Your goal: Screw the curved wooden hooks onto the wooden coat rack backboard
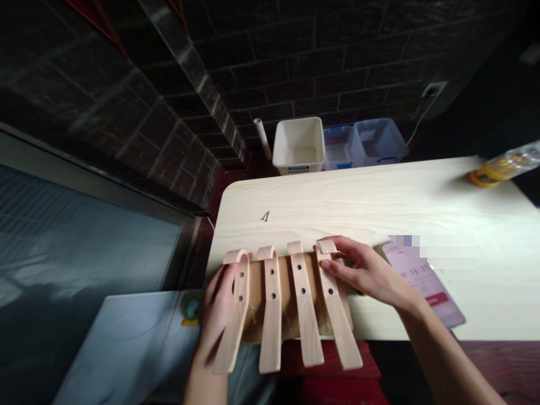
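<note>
1. I have my left hand (217, 298) curled around the hooked rack's (285, 289) left end; my right hand (369, 273) pinches its rightmost hook (342, 329).
2. The rack is at the table's (379, 197) near-left edge.
3. I judge this as steadying; moving it calls for both hands together.

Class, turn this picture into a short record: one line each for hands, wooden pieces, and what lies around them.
left hand: gripping at the leftmost hook
right hand: thumb on the rightmost hook
hooks: four, pale wood, on a brown board
phone: on table, screen lit
bins: one white, two clear, beyond table
bottle: far right, yellow and clear
</note>
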Demonstrator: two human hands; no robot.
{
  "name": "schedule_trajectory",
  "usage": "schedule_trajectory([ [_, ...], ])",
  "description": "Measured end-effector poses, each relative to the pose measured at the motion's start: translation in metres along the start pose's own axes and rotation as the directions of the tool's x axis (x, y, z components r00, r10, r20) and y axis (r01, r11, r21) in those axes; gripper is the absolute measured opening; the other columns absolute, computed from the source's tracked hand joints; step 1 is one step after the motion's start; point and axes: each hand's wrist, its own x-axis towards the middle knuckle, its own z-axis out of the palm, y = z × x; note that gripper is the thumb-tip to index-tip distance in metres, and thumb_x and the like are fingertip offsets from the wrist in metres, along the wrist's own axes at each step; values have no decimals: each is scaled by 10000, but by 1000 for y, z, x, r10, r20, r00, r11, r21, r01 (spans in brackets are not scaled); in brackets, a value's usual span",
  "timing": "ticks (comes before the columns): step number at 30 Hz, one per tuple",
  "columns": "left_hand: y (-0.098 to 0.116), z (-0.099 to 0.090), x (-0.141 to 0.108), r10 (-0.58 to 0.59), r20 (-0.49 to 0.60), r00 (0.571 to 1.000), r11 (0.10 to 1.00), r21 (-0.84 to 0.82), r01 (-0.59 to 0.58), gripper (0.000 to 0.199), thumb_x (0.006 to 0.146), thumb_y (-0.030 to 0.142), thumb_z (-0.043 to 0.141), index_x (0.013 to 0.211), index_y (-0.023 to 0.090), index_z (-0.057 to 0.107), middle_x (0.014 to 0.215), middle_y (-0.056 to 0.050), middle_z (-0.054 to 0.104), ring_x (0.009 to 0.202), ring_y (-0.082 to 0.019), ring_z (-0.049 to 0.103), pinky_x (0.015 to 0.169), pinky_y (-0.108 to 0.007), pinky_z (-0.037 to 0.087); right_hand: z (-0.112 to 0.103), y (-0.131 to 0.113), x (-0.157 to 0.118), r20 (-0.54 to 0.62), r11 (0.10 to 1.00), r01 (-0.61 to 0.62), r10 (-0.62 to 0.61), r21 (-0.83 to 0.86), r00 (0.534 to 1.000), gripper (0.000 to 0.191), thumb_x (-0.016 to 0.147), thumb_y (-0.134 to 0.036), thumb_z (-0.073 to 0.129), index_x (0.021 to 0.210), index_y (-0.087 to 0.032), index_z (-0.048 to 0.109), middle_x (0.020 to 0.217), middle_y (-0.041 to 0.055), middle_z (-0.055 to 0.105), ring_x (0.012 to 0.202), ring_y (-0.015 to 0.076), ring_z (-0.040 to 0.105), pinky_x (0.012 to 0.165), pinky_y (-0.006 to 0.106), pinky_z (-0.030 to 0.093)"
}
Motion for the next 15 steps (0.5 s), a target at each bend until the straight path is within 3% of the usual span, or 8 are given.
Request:
schedule_trajectory([
  [6, -7, -2, 4, -16, 12, 1000, 999, -40, 17, 402, 862, 503, 689, 1137, 218, 758, 1116, -38, 794, 1135, -259, 715, 1041, -335, 532, 0, 0, -1, -11, 999, -7, 7, -31, 1000, 297, 907, -491, 684, 1050, -231, 708, 945, 30, 703, 837, 183, 610, 700, 293, 503],
  [12, 1, 3, -3, -30, 3, 1000, 997, -69, 30, 366, 865, 472, 702, 1133, 229, 759, 1224, -26, 764, 1212, -244, 675, 1011, -283, 539, -1, 3, 0, -1, 1000, -23, 23, 7, 1000, 361, 932, -490, 652, 1190, -240, 689, 1095, 52, 725, 966, 215, 654, 820, 332, 529],
  [15, 5, 4, -6, -55, 2, 999, 997, -47, 55, 376, 866, 484, 701, 1125, 219, 762, 1195, -36, 773, 1171, -251, 695, 984, -290, 549, 0, 4, 2, -36, 1000, -3, 3, -15, 999, 360, 936, -492, 642, 1180, -233, 694, 1052, 55, 730, 962, 220, 655, 822, 335, 530],
])
